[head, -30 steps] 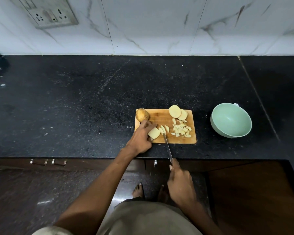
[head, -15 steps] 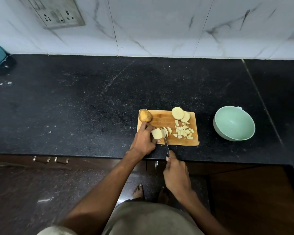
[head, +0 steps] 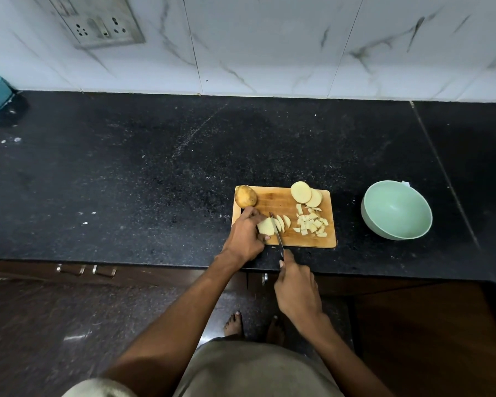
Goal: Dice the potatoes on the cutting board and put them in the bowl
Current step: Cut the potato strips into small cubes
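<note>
With the knife [head: 276,231] drawn back through another cut, the left hand [head: 245,235] gripped a potato slab [head: 265,226] on the cutting board [head: 278,199], the right hand [head: 297,287] clasped the handle, and the green bowl [head: 396,214] sat empty, dicing unfinished.

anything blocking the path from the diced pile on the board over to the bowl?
Nothing visible. The diced pieces lie at the right end of the cutting board; between its right edge and the green bowl only bare black counter shows. The bowl looks empty.
</note>
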